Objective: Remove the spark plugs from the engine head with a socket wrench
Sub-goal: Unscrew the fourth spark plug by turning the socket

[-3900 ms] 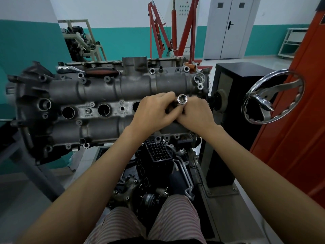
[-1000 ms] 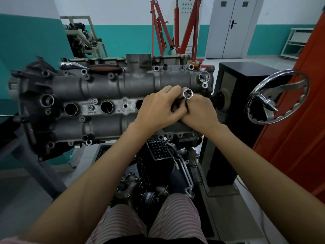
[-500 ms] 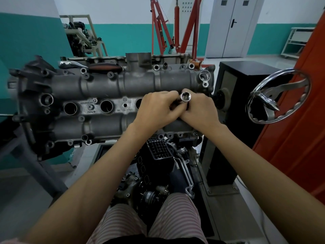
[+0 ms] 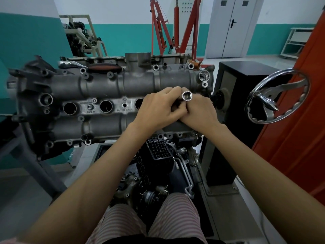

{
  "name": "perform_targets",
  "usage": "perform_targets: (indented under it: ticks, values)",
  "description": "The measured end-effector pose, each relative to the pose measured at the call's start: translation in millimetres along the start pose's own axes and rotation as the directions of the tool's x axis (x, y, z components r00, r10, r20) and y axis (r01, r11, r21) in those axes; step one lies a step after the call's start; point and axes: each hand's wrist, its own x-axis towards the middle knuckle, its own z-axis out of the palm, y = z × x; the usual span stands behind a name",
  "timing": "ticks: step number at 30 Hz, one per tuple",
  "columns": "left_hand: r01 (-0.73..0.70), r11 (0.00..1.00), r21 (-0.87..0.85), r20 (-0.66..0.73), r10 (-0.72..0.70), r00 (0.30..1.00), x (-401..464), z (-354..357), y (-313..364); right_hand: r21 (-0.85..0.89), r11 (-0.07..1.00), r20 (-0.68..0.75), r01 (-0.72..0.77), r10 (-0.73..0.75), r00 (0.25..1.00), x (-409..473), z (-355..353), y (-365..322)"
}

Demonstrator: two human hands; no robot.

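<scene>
socket lower than a second ago, both hands still gripping

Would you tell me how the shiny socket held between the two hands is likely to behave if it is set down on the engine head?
The socket is a polished metal cylinder, so probably stiff, heavy for its size and slippery. On its side it would likely roll.

Engine head dull grey, kinda grimy. Socket shiny chrome. Handwheel chrome too. Hoist red. Wall teal below, white above. Doors pale grey. Cabinet black. Trousers pink-white stripes. Tool handle reddish-brown and black.
</scene>
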Motion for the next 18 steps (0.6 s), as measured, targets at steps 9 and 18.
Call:
perform_targets:
  ticks: [9, 18]
  values:
    - [-0.046, 0.998, -0.044, -0.038, 0.044, 0.998, -1.7, -2.0, -1.4, -0.040, 0.998, -0.031, 0.042, -0.044, 0.999, -1.4, -1.8, 0.8]
    - [0.014, 1.000, -0.009, -0.074, -0.014, 0.997, -2.0, 0.8, -1.9, -0.023, 1.000, -0.030, 0.015, -0.015, 0.999, -0.8, -0.5, -0.3]
